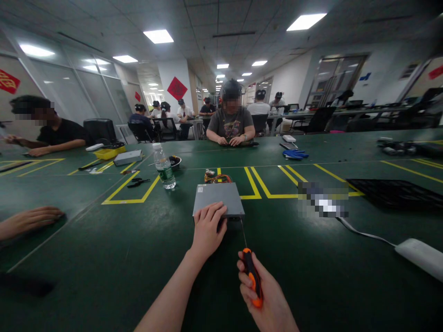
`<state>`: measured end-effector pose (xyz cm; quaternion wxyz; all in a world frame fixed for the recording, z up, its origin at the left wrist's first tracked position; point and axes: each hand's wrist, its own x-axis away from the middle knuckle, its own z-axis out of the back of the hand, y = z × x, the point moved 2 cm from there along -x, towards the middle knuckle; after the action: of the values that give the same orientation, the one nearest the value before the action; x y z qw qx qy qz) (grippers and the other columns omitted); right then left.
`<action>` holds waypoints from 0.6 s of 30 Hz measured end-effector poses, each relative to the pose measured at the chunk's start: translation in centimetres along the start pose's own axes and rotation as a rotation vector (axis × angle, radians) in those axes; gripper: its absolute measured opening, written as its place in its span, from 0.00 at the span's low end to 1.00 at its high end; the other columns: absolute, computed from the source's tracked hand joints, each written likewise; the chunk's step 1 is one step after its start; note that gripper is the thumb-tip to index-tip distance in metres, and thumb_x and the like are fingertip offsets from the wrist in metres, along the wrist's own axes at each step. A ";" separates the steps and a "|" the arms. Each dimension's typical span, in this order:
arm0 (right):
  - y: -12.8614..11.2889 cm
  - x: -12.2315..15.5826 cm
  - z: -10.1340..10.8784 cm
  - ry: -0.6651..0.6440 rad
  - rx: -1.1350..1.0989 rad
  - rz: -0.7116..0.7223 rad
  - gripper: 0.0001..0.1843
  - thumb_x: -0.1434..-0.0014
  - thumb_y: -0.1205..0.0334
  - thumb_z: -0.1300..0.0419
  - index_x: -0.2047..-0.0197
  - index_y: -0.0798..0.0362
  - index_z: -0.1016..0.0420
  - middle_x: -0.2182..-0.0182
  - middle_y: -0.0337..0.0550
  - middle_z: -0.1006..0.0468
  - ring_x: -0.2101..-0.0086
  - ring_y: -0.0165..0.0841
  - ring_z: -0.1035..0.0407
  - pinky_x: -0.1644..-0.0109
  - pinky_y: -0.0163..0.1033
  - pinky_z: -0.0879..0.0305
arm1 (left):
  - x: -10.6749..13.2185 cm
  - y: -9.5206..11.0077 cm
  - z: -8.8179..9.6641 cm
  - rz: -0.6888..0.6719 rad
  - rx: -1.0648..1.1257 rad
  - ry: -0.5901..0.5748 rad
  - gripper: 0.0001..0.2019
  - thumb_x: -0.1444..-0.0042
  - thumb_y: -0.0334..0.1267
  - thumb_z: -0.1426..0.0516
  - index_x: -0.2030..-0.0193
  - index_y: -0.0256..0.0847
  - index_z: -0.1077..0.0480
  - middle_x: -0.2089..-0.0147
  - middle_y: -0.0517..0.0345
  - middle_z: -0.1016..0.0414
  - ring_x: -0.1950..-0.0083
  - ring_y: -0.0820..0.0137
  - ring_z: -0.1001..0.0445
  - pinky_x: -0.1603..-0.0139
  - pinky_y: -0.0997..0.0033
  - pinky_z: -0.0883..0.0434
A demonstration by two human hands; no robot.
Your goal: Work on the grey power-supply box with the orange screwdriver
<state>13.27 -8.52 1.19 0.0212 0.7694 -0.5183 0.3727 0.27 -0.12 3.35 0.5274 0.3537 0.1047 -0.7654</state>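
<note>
A grey metal computer power supply [218,197] lies flat on the green table, with a bundle of coloured cables [218,178] coming out at its far side. Across its near left part my left hand [210,226] is laid, fingers on the top face and thumb down at the near edge, gripping it. My right hand [258,286] is wrapped round the orange and black handle of a screwdriver [252,276]. The thin shaft points away from me, its tip at the near right corner of the power supply. Whether the tip sits in a screw I cannot tell.
A water bottle [164,167] stands behind to the left, near a small bowl [175,161] and black pliers [137,182]. Blue gloves [295,154] lie far right, a white power bank [420,258] nearer. Another person's hand [31,222] rests at left; a person [231,121] sits opposite.
</note>
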 end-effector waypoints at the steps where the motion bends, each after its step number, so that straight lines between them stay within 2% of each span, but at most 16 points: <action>1: 0.0 0.0 0.0 0.004 0.022 0.023 0.12 0.38 0.60 0.51 0.67 0.59 0.31 0.78 0.40 0.32 0.87 0.17 0.50 0.88 0.23 0.56 | 0.0 0.0 0.0 -0.001 0.004 0.003 0.16 0.45 0.34 0.47 0.49 0.48 0.35 0.46 0.57 0.31 0.45 0.64 0.36 0.48 0.59 0.41; 4: 0.1 0.0 0.0 -0.009 0.070 0.052 0.09 0.42 0.62 0.46 0.70 0.58 0.32 0.80 0.38 0.33 0.88 0.17 0.52 0.89 0.22 0.58 | 0.0 0.0 -0.1 -0.003 0.025 0.008 0.16 0.45 0.34 0.47 0.49 0.48 0.35 0.46 0.56 0.31 0.45 0.63 0.36 0.48 0.58 0.42; 6: 0.0 0.0 0.0 -0.032 0.036 0.035 0.08 0.42 0.62 0.45 0.69 0.59 0.32 0.80 0.38 0.34 0.87 0.17 0.50 0.88 0.23 0.56 | 0.0 0.0 -0.1 -0.002 0.028 0.010 0.16 0.44 0.34 0.47 0.49 0.47 0.35 0.46 0.56 0.31 0.45 0.63 0.36 0.47 0.58 0.42; 9: -0.1 0.0 0.1 -0.061 -0.023 -0.013 0.11 0.40 0.62 0.49 0.67 0.60 0.31 0.80 0.38 0.34 0.87 0.18 0.48 0.87 0.23 0.54 | 0.0 0.0 -0.1 -0.001 0.017 0.004 0.15 0.44 0.34 0.47 0.49 0.47 0.35 0.45 0.57 0.32 0.44 0.63 0.37 0.47 0.58 0.43; 12: 0.0 -0.3 0.2 -0.069 -0.002 -0.028 0.13 0.38 0.60 0.51 0.67 0.59 0.31 0.81 0.37 0.35 0.88 0.17 0.52 0.89 0.24 0.57 | 0.0 0.0 -0.1 -0.001 0.012 -0.002 0.15 0.44 0.35 0.48 0.49 0.48 0.36 0.45 0.57 0.32 0.44 0.64 0.37 0.47 0.59 0.43; 18: 0.3 -0.7 0.6 -0.033 0.050 0.077 0.09 0.42 0.61 0.45 0.69 0.59 0.33 0.79 0.37 0.33 0.87 0.16 0.50 0.88 0.23 0.55 | 0.1 -0.1 -0.1 0.001 0.011 -0.011 0.16 0.44 0.35 0.47 0.48 0.48 0.36 0.45 0.58 0.32 0.44 0.64 0.37 0.46 0.59 0.43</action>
<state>13.24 -8.34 0.26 -0.0209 0.7551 -0.5385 0.3733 0.25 -0.07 3.21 0.5264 0.3521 0.0975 -0.7678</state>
